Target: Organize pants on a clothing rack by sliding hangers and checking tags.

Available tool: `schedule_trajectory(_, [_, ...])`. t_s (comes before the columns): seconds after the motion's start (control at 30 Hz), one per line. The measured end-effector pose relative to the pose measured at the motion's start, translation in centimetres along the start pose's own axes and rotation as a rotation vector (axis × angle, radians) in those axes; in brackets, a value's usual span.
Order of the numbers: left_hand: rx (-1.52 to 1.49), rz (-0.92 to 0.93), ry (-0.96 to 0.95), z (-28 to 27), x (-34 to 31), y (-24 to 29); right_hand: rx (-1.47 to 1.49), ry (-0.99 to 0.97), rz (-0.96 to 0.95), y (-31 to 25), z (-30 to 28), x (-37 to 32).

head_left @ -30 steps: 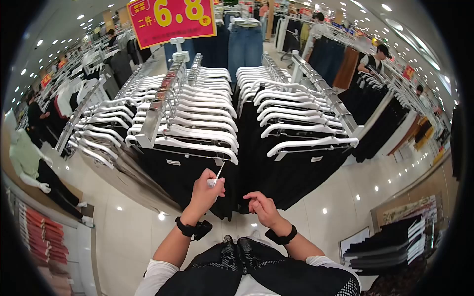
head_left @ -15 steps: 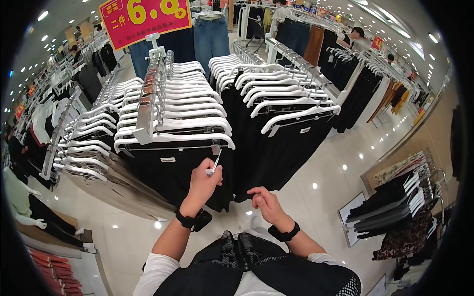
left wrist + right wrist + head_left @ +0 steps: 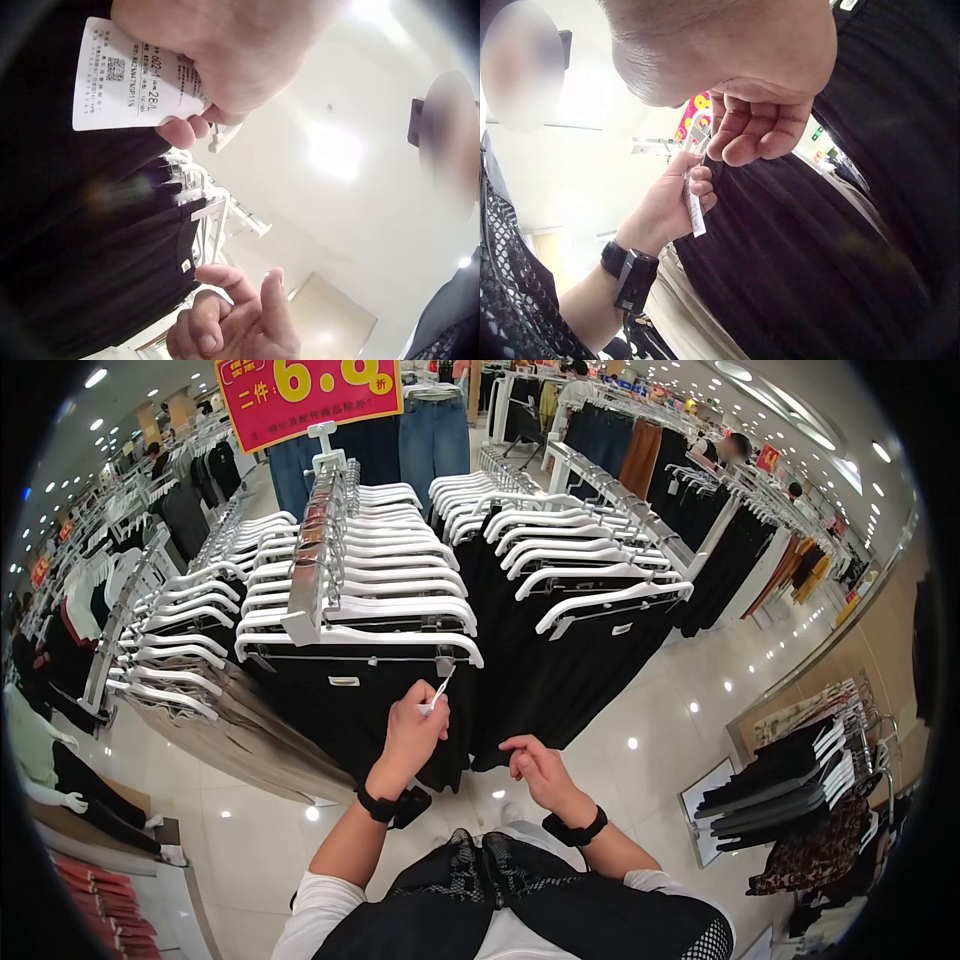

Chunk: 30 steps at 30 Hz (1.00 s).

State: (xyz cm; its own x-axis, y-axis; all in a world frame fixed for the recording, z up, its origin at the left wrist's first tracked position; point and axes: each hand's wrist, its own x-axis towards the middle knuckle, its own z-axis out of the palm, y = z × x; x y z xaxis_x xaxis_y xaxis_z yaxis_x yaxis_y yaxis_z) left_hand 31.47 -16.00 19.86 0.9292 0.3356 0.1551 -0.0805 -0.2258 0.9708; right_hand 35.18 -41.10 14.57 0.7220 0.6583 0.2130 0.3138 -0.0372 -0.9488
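My left hand (image 3: pixel 413 728) pinches a white printed hang tag (image 3: pixel 135 82) between fingers and thumb, in front of a black garment (image 3: pixel 340 705). The left wrist view shows the tag's size print, "28/L", and a square code. A white hanger (image 3: pixel 370 642) carries this garment, the front one on the middle rail; a thin strip runs from the tag up toward the hanger's clip (image 3: pixel 445 658). My right hand (image 3: pixel 543 772) hovers to the right, holding nothing, its index finger extended and the others loosely curled. It is nearest the black garments (image 3: pixel 590 670) on the right-hand rail.
Beige trousers (image 3: pixel 235 730) hang at the left. A red sale sign (image 3: pixel 310 402) stands over the middle rail. A pale mannequin (image 3: pixel 35 760) is at far left, and a low rack of dark clothes (image 3: pixel 770 790) at right. Tiled floor (image 3: pixel 640 720) lies between.
The head view has turned to the right, so the rails appear further left. My left hand keeps its pinch on the tag; the right hand keeps about the same pose.
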Motion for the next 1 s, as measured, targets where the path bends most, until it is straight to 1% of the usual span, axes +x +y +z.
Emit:
schedule_trajectory(0.17, [0.051, 0.009, 0.055, 1.4, 0.5, 0.3, -0.006, -0.01, -0.01, 1.1, -1.8, 0.2])
schedule_trajectory(0.27, [0.039, -0.03, 0.093, 2.4, 1.0, 0.0, -0.003, -0.032, -0.017, 1.5, -3.5, 0.8])
schedule_trajectory(0.37, [-0.06, 0.074, 0.174, 4.0, 1.5, -0.2, 0.01, -0.06, -0.04, 2.0, -5.5, 1.7])
schedule_trajectory(0.47, [0.009, 0.099, 0.216, 4.7, 1.5, -1.5, 0.026, -0.092, -0.055, 2.7, -7.6, 2.4])
schedule_trajectory(0.57, [-0.002, 0.082, 0.283, 5.3, 1.2, -2.0, 0.032, -0.128, -0.048, 3.2, -9.9, 2.9])
schedule_trajectory(0.63, [-0.115, 0.173, 0.381, 6.5, 1.3, -2.7, 0.031, -0.153, -0.042, 3.7, -11.3, 3.2])
schedule_trajectory(0.7, [-0.095, 0.183, 0.435, 7.0, 0.7, -4.1, 0.032, -0.183, -0.041, 4.3, -12.7, 3.6])
schedule_trajectory(0.8, [0.076, 0.081, 0.52, 7.3, -1.0, -6.4, 0.005, -0.22, -0.017, 4.2, -14.3, 4.2])
schedule_trajectory(0.9, [-0.005, 0.083, 0.633, 8.8, -2.1, -8.6, -0.003, -0.276, -0.017, 5.5, -15.3, 4.7])
schedule_trajectory(0.97, [0.017, 0.008, 0.659, 9.5, -3.3, -9.8, 0.009, -0.319, -0.006, 6.0, -15.6, 5.1])
schedule_trajectory(1.0, [0.034, -0.041, 0.663, 9.6, -4.3, -11.6, 0.017, -0.344, -0.001, 6.2, -15.6, 5.3])
